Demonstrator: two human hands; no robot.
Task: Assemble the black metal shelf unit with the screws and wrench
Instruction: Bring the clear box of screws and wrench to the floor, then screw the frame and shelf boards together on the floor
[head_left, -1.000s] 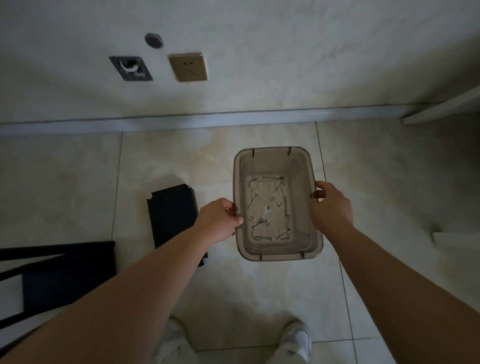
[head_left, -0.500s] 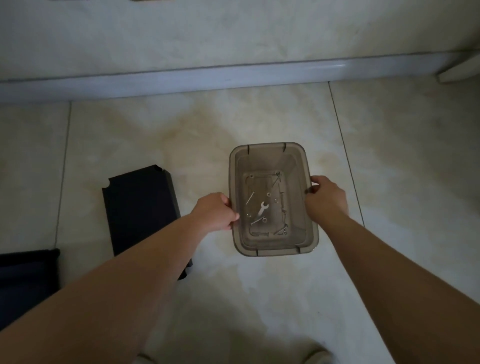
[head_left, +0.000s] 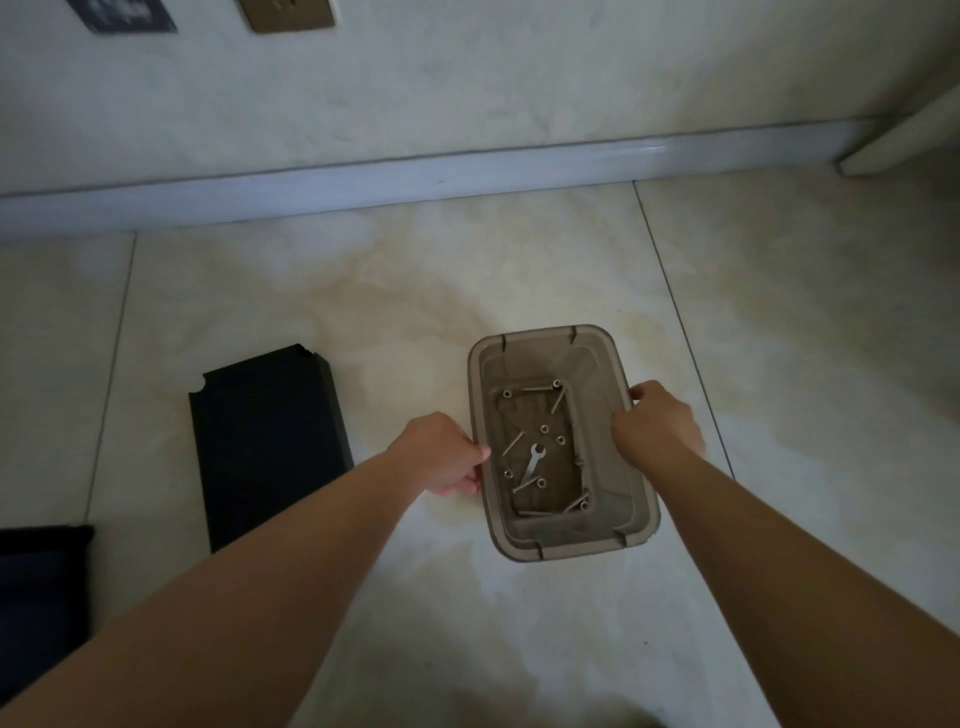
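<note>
bin (head_left: 597, 540) in both hands; black shelf panel (head_left: 267, 441) lies left, apart

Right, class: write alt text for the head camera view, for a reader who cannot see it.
Two bare hands, left hand and right hand, grip the long sides of a translucent bin holding screws and a small wrench over a tiled floor. A black shelf panel lies to its left.

No readable text, labels or numbers anywhere.

Both hands grip a translucent bin (head_left: 597, 540): left hand (head_left: 444, 457) on one long rim, right hand (head_left: 657, 426) opposite. Between them lie wrench (head_left: 534, 461) and screws (head_left: 540, 388). A black shelf panel (head_left: 267, 441) lies left of the left hand.
</note>
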